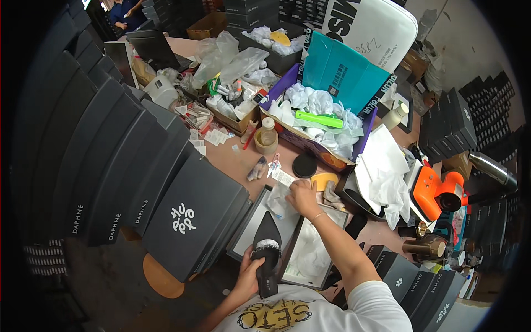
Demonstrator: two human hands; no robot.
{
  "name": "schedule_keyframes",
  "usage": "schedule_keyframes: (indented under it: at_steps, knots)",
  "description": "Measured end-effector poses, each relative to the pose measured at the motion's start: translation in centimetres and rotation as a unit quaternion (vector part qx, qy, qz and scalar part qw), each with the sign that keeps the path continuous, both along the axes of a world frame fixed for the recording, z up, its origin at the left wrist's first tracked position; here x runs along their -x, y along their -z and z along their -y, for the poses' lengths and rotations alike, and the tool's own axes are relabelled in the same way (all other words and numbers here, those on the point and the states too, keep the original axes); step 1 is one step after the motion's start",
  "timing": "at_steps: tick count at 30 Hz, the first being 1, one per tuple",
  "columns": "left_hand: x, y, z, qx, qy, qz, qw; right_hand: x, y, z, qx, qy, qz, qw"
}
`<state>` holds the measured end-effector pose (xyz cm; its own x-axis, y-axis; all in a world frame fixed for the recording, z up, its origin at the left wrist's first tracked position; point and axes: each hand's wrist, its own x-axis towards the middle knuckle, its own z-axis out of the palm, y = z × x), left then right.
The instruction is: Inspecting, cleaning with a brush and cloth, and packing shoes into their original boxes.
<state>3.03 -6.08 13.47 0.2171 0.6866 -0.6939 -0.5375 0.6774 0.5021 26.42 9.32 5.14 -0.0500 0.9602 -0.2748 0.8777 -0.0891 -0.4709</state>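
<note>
Though apart, left hand (pixel 248 276) around black shoe (pixel 270 260); right hand (pixel 303 199), grip unclear, near open shoebox (pixel 297 281) of white wrapping (pixel 310 255)

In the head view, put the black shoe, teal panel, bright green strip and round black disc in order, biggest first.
1. Teal panel
2. Black shoe
3. Round black disc and bright green strip: too alike in area to rank.

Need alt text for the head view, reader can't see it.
A person's left hand holds a black pointed-toe shoe; the right hand is near a small white paper tag. An open grey box holds crumpled thin white wrapping; beyond is a cluttered pinkish table, with dark grey boxes stacked at left.
</note>
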Motion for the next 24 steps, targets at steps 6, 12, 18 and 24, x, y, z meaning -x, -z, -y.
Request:
schedule_keyframes:
  at_steps: [6, 12, 18, 24]
  knots:
    - [-0.5, 0.7, -0.9, 0.057, 0.035, 0.008, 0.998, -3.1, -2.5, -6.8, -0.201, 0.202, -0.138, 0.949]
    - [-2.5, 1.0, -2.1, -0.059, -0.022, -0.008, 0.998, -1.7, -8.3, 4.7, -0.085, 0.128, -0.295, 0.943]
    - [-4.4, 0.6, -0.9, -0.098, 0.187, 0.092, 0.973, 3.9, -6.8, 22.1, 0.025, 0.244, -0.497, 0.833]
    - [-6.5, 8.1, -13.3, -0.536, 0.238, -0.592, 0.553, -0.7, -10.7, 31.3, 0.062, 0.385, -0.547, 0.741]
